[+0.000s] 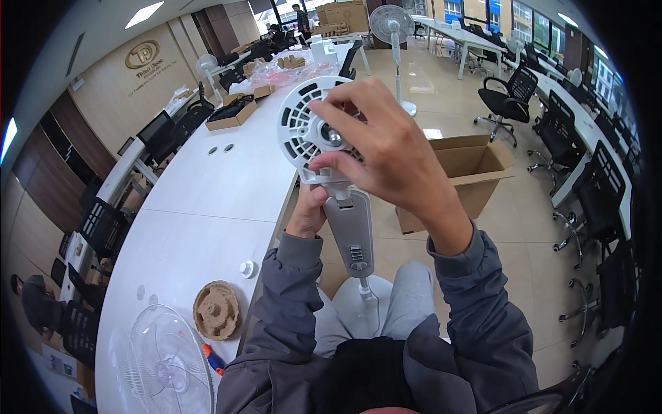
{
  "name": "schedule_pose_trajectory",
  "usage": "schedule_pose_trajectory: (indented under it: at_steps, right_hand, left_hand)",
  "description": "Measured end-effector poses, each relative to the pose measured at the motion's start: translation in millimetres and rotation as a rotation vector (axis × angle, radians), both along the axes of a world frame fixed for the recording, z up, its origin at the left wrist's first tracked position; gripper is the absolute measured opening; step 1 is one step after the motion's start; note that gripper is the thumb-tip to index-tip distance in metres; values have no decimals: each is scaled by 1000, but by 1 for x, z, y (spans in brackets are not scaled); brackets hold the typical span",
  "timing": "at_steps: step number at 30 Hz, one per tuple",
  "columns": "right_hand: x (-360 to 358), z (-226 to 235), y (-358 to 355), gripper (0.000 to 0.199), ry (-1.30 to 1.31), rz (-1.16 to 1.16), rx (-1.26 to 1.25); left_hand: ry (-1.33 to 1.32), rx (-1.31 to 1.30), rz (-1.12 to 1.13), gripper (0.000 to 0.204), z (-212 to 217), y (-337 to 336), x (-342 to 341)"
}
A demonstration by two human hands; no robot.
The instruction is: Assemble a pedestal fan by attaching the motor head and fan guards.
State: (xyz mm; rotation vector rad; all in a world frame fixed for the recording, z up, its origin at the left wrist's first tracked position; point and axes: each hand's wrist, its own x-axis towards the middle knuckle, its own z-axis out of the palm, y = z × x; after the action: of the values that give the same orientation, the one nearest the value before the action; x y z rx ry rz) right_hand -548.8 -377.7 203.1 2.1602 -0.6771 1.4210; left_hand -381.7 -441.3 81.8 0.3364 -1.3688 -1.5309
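Observation:
A white fan head [295, 124] with a slotted round front faces me, standing on a grey control column [350, 234] between my legs. My right hand [379, 141] is curled over its front, fingers and thumb bent around the metal shaft [334, 136] at the centre. Whether the fingertips touch the shaft or a part on it is partly hidden. Below the head, my left hand [307, 210] grips its underside by the neck; most of those fingers are hidden behind it. On the table at left lie a wire fan grille [148, 331] with clear blades [169, 372] and a white knob-like part [248, 269].
The long white table [200, 241] runs along my left. On it are a moulded pulp piece [216, 310] and an orange-and-blue screwdriver [214, 359]. An open cardboard box [462, 196] stands on the floor at right. Another assembled fan [393, 27] and office chairs [510, 100] stand farther off.

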Motion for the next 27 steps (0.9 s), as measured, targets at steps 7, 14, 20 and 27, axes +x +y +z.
schedule_pose_trajectory:
  at_steps: [7,14,20,27]
  right_hand:
    - [7,-1,-5,63,17,-72,-97]
    - [9,4,-6,62,63,-84,-108]
    - [10,-8,-3,62,-52,-187,-150]
    - [9,-7,-6,65,-66,-67,-81]
  left_hand:
    - [-57,-296,106,87,13,9,-11]
    - [-70,-317,141,82,18,11,-15]
    - [-21,-268,171,90,8,13,-20]
    - [-101,-242,187,86,12,10,-14]
